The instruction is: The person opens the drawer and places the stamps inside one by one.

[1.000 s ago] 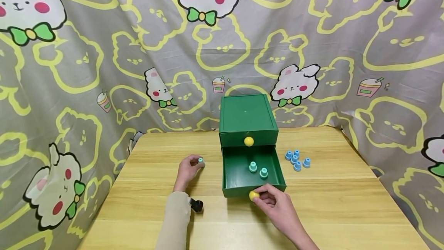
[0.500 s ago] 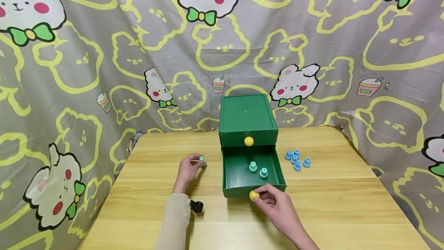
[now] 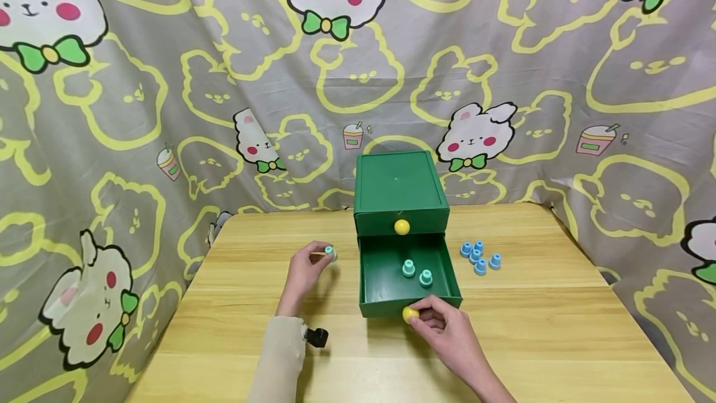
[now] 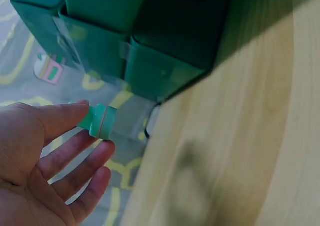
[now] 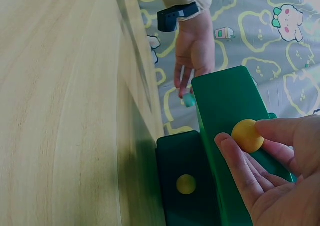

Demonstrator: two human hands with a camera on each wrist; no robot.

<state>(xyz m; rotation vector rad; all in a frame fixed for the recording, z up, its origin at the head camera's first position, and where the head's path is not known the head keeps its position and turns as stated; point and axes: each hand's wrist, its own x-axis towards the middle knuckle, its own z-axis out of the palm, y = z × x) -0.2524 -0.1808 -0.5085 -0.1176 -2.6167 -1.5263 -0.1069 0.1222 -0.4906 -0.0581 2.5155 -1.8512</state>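
Observation:
Left of the green drawer cabinet [image 3: 399, 182], my left hand [image 3: 304, 271] pinches a small mint-green flanged plastic peg [image 4: 100, 121] between thumb and fingers. It is held up off the table, with a shadow on the wood below. My right hand [image 3: 444, 331] grips the yellow knob [image 5: 247, 136] of the pulled-out drawer [image 3: 386, 291] with thumb and fingertips. Two mint-green pegs [image 3: 409, 268] of the same shape stand upright inside that drawer.
Several blue pegs [image 3: 480, 266] cluster on the table right of the cabinet. Above the pulled-out drawer is a closed drawer with a yellow knob [image 3: 401, 227]; below it sits another closed drawer [image 5: 175, 161]. A patterned curtain [image 3: 358, 79] hangs behind the table [image 3: 252, 235].
My left hand has lifted the mint-green peg and moved slightly right, toward the cabinet. The right hand and the pulled-out drawer stay in place.

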